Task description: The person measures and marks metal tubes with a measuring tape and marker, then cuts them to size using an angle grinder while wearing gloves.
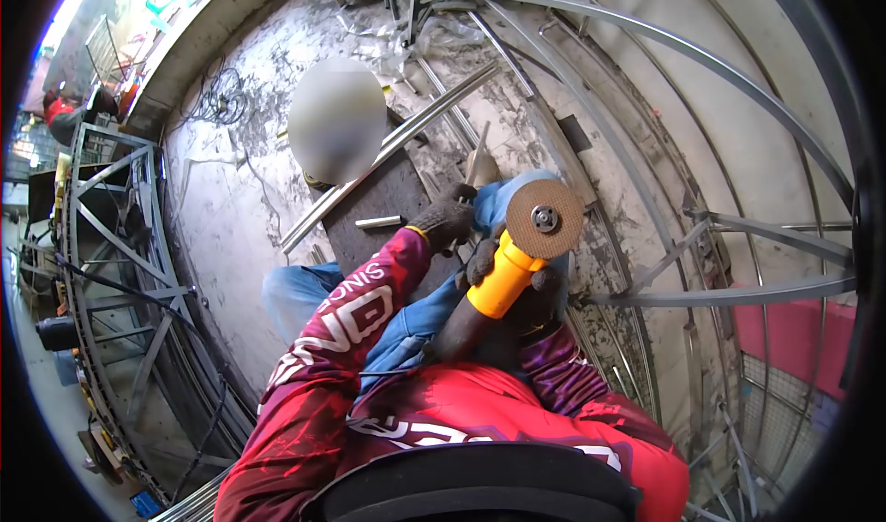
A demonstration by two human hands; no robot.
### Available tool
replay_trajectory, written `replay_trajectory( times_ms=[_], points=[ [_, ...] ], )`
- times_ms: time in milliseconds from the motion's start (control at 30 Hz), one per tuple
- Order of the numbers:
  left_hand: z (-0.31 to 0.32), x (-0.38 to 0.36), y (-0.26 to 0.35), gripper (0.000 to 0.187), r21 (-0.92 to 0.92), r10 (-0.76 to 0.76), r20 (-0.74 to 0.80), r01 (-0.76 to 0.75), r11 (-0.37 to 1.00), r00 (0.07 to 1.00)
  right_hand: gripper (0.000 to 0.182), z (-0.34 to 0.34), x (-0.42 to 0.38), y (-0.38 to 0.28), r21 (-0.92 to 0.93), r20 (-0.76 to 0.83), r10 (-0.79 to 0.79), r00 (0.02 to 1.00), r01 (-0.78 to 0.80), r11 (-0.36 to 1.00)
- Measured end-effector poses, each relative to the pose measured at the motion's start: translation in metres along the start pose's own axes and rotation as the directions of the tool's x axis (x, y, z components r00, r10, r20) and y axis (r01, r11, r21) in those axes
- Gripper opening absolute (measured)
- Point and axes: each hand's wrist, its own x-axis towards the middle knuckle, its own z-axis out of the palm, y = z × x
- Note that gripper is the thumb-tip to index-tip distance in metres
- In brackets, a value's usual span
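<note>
My right hand [544,293], in a dark glove, is wrapped round the yellow body of an angle grinder [499,280]. The grinder's brown cutting disc [552,195] faces up, just above my jeans-clad knee [498,199]. To the left of it, my gloved left hand [447,217] is closed, its fingers curled at the lower end of a thin metal piece [478,151]. A short metal tube [378,222] lies beside that hand on a dark board [392,185]. Whether the disc is spinning cannot be told.
Long metal tubes [434,108] lie across the board and floor. A curved metal frame [664,37] rises at the right, with a straight bar [738,296] near my right side. At the left stands a metal rack [125,236]. A cable [217,97] lies coiled behind.
</note>
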Motion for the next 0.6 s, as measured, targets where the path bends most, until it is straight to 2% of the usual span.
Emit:
replay_trajectory(
  times_ms=[33, 67, 100, 167, 200, 233, 300, 333, 433, 467, 500, 533, 600],
  points=[
    [0.003, 0.015, -0.003, 0.054, -0.012, 0.052, -0.044, -0.053, 0.999, 0.998, 0.076, -0.001, 0.001, 0.001, -0.002, 0.006, -0.002, 1.000, 0.002, 1.000],
    [0.002, 0.058, -0.027, 0.047, -0.106, 0.144, -0.108, -0.155, 0.982, 0.984, 0.076, -0.002, 0.001, 0.000, -0.007, 0.002, -0.007, 1.000, 0.007, 1.000],
    [0.001, 0.062, -0.014, 0.047, -0.107, 0.142, -0.105, -0.153, 0.982, 0.984, 0.077, -0.003, 0.000, 0.001, -0.008, -0.010, -0.010, 1.000, 0.010, 1.000],
    [0.001, 0.060, 0.020, 0.041, -0.217, 0.034, -0.132, -0.062, 0.974, 0.991, 0.078, -0.002, -0.001, 0.001, -0.003, -0.052, -0.015, 0.999, 0.015, 1.000],
    [0.002, 0.081, 0.011, 0.030, -0.345, 0.046, -0.102, -0.079, 0.935, 0.994, 0.078, 0.001, -0.001, -0.001, 0.001, -0.098, -0.015, 0.995, 0.015, 1.000],
    [0.008, 0.095, 0.006, 0.030, -0.348, 0.045, -0.106, -0.079, 0.934, 0.993, 0.078, 0.000, -0.001, -0.001, -0.004, -0.098, -0.015, 0.995, 0.015, 1.000],
    [0.018, 0.123, 0.000, 0.021, -0.258, 0.106, -0.224, -0.164, 0.952, 0.969, 0.079, 0.000, 0.001, -0.003, 0.004, -0.107, -0.016, 0.994, 0.017, 1.000],
    [0.020, 0.139, -0.003, 0.024, -0.144, 0.169, -0.301, -0.220, 0.965, 0.939, 0.079, 0.000, 0.002, -0.004, 0.000, -0.110, -0.018, 0.994, 0.018, 1.000],
    [0.023, 0.169, 0.009, 0.033, -0.101, 0.242, -0.285, -0.281, 0.954, 0.927, 0.079, -0.002, 0.000, -0.008, -0.001, -0.132, -0.021, 0.991, 0.021, 1.000],
    [0.020, 0.169, 0.016, 0.043, 0.037, 0.357, -0.195, -0.357, 0.933, 0.914, 0.079, -0.002, -0.001, -0.008, -0.003, -0.142, -0.021, 0.990, 0.021, 1.000],
    [0.026, 0.154, 0.037, 0.051, -0.074, 0.220, -0.110, -0.229, 0.971, 0.969, 0.079, -0.002, -0.001, -0.008, -0.003, -0.146, -0.020, 0.989, 0.020, 1.000],
    [0.027, 0.159, 0.039, 0.055, 0.003, 0.273, -0.077, -0.273, 0.962, 0.959, 0.079, -0.002, 0.000, -0.009, -0.008, -0.151, -0.018, 0.988, 0.017, 1.000],
    [0.019, 0.159, 0.041, 0.056, 0.326, 0.453, -0.084, -0.405, 0.854, 0.888, 0.079, -0.002, 0.002, -0.009, -0.011, -0.153, -0.013, 0.988, 0.011, 1.000]
  ],
)
